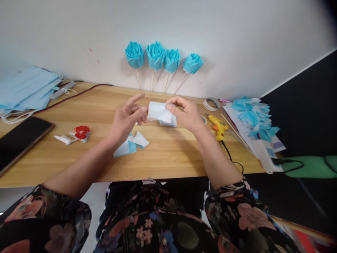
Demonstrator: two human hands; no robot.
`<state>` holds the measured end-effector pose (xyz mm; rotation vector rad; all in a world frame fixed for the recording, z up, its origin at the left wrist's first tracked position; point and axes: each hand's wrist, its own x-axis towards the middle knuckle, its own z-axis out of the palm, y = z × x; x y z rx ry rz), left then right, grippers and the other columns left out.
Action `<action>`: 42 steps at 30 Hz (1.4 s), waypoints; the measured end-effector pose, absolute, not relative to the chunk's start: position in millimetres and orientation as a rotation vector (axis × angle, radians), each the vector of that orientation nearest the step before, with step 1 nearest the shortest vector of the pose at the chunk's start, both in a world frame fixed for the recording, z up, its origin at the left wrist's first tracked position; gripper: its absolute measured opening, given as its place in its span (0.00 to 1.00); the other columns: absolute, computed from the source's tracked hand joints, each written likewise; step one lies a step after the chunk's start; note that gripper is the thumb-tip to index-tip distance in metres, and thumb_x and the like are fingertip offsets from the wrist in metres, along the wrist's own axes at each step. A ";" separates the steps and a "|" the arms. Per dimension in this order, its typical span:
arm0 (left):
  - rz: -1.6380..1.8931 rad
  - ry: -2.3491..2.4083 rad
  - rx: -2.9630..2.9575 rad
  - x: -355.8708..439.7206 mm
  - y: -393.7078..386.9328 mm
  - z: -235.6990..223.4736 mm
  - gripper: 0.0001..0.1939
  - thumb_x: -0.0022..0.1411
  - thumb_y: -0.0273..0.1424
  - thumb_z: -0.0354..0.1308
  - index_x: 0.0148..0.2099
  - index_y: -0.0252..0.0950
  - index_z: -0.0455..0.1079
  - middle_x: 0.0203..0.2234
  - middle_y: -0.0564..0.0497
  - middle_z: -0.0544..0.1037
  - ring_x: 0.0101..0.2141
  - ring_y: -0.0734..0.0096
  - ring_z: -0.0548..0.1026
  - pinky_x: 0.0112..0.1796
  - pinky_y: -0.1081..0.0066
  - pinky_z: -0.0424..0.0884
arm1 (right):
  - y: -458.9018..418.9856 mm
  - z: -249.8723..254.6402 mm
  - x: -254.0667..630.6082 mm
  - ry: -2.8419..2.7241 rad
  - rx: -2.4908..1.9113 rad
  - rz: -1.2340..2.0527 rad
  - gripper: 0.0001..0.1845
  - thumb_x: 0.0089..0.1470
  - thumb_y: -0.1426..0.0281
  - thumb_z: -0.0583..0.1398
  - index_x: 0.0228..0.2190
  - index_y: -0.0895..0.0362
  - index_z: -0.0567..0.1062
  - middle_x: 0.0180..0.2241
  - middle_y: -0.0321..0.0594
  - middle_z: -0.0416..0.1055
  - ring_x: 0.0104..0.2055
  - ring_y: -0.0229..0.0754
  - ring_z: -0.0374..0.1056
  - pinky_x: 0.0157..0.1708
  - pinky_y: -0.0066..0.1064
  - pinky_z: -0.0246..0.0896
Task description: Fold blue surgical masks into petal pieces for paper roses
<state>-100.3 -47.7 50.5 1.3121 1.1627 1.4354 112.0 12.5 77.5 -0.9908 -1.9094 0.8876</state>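
Pinched between the thumb and fingers of my right hand (pixel 185 110) is a small white piece of nonwoven fabric (pixel 158 111), held above the table. My left hand (pixel 129 116) is at the fabric's left edge, its index finger stretched out and the other fingers curled; whether the fingertips touch the edge is hard to tell. Partly behind the held piece, a light blue fabric piece (pixel 170 121) shows. Below my left hand lie a blue-and-white cut piece (pixel 125 149) and a crumpled white scrap (pixel 140 140).
Four-petalled detail aside, several blue fabric flowers (pixel 156 56) on sticks lean against the wall. Left are blue face masks (pixel 31 88), a phone (pixel 23 140) and a red wrapper (pixel 82 133). Right are a tape roll (pixel 211 104), yellow glue gun (pixel 218 126), blue petals (pixel 252 114) and power strip (pixel 265 154).
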 end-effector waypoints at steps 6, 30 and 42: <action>1.325 1.178 1.406 -102.8 -47.5 51.0 0.23 0.63 0.37 0.59 0.59 0.35 0.69 0.37 0.45 0.83 0.29 0.72 0.77 0.30 0.72 0.71 | 27.0 90.5 154.6 -1.734 -1.027 1.002 0.11 0.50 0.60 0.68 0.30 0.54 0.76 0.29 0.35 0.72 0.34 0.39 0.68 0.34 0.31 0.65; 0.383 1.123 2.887 -56.4 -42.6 12.7 0.20 0.68 0.38 0.57 0.58 0.36 0.72 0.64 0.38 0.68 0.62 0.48 0.67 0.61 0.51 0.61 | 34.8 55.1 177.9 -1.275 -0.906 1.565 0.20 0.40 0.57 0.72 0.27 0.53 0.71 0.23 0.30 0.65 0.24 0.35 0.62 0.25 0.30 0.62; 0.386 1.091 2.842 -65.0 -41.5 14.8 0.20 0.70 0.41 0.55 0.59 0.39 0.71 0.53 0.43 0.77 0.56 0.49 0.69 0.57 0.53 0.63 | 31.7 23.1 156.1 -1.414 -1.161 1.633 0.19 0.42 0.57 0.71 0.29 0.57 0.75 0.21 0.30 0.68 0.20 0.29 0.59 0.16 0.21 0.50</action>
